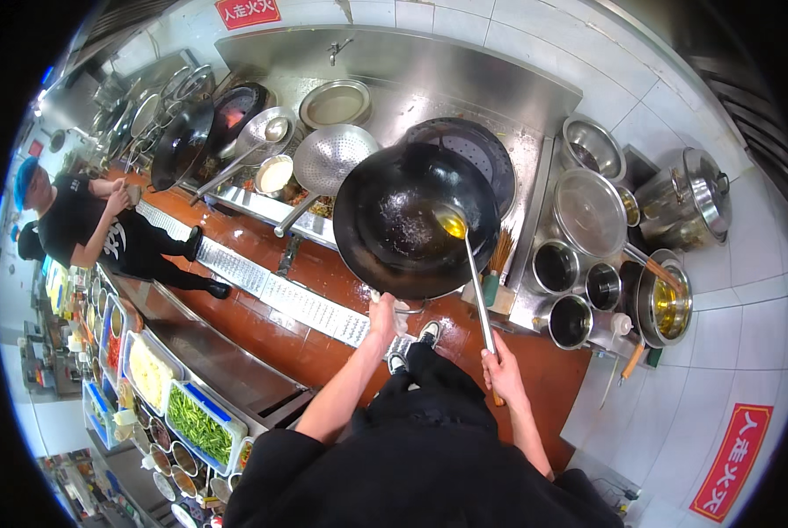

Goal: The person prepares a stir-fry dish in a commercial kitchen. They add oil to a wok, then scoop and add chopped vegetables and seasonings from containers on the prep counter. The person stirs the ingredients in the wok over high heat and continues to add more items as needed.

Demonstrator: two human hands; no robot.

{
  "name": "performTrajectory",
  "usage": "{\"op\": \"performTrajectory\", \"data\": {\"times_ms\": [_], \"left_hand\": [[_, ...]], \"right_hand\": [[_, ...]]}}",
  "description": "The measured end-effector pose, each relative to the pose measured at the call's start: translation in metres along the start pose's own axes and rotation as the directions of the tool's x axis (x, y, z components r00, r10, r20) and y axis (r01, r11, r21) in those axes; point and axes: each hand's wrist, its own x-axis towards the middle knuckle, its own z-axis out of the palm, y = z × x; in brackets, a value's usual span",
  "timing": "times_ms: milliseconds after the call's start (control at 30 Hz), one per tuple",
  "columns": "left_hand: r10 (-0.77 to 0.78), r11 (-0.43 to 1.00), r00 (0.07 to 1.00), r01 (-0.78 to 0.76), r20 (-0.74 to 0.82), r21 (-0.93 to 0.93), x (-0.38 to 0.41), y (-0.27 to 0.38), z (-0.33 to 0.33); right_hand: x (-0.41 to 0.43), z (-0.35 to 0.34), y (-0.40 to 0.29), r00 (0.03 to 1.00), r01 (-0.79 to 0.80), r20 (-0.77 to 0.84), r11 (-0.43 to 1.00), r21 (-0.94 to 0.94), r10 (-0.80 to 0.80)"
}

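My left hand grips the near edge of a large black wok through a pale cloth. The wok tilts towards me, off centre from the perforated burner ring behind it. In my right hand is the long handle of a metal ladle. Its bowl holds yellow oil and sits inside the wok, over the right side. The wok's inner surface looks shiny, with no food visible in it.
A perforated strainer and a basin stand left of the wok. Rightward are sauce pots, a fine sieve, an oil bowl and a bamboo brush. Another person stands far left, near containers of cut greens.
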Motion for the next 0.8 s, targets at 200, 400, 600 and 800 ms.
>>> {"op": "performTrajectory", "data": {"times_ms": [200, 400, 600, 800], "left_hand": [[0.073, 0.997, 0.996, -0.074, 0.055, 0.020, 0.015, 0.041, 0.057], [0.006, 0.989, 0.994, -0.021, 0.107, 0.145, 0.071, 0.055, 0.104], [0.111, 0.976, 0.987, -0.131, 0.116, 0.176, 0.146, 0.045, 0.122], [-0.084, 0.989, 0.982, 0.062, 0.167, 0.134, 0.152, 0.081, 0.156]], "right_hand": [[0.038, -0.001, -0.012, 0.994, 0.095, -0.068, 0.993, 0.074, -0.090], [0.083, -0.022, -0.039, 0.989, 0.086, -0.113, 0.994, -0.070, -0.094], [0.128, -0.055, -0.099, 0.985, -0.043, 0.159, 0.798, 0.601, -0.067], [0.169, -0.012, -0.064, 0.990, 0.116, -0.083, 0.993, -0.017, -0.117]]}}
